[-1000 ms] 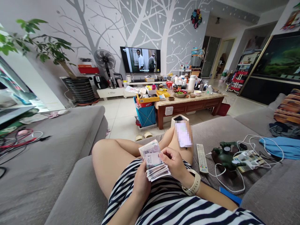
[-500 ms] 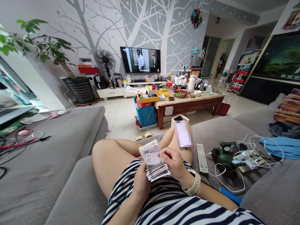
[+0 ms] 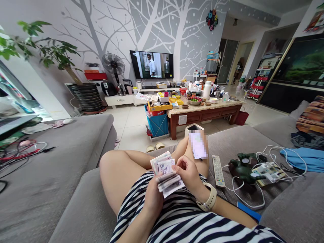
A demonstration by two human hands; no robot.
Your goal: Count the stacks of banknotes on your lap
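A folded stack of banknotes (image 3: 169, 184) is in my left hand (image 3: 154, 194), its thumb pressed over the notes. The stack bends in the middle, with some notes fanned upward and others hanging toward my lap. The figure 5 shows on the front note. My right hand (image 3: 187, 173) pinches the right edge of that note between thumb and fingers; a pale watch (image 3: 209, 199) is on its wrist. Just beyond, a phone (image 3: 198, 145) with a blurred-out screen rests on my right leg.
To the right on the grey sofa (image 3: 233, 141) lie a remote control (image 3: 218, 171), a dark green figure (image 3: 244, 170) and a power strip (image 3: 269, 173) with white cables. A cluttered coffee table (image 3: 202, 116) stands ahead. More cables (image 3: 25, 152) lie on the left sofa section.
The front note that my right hand holds has shifted down and bent over. The hanging notes have spread a little. My left hand has stayed in nearly the same place.
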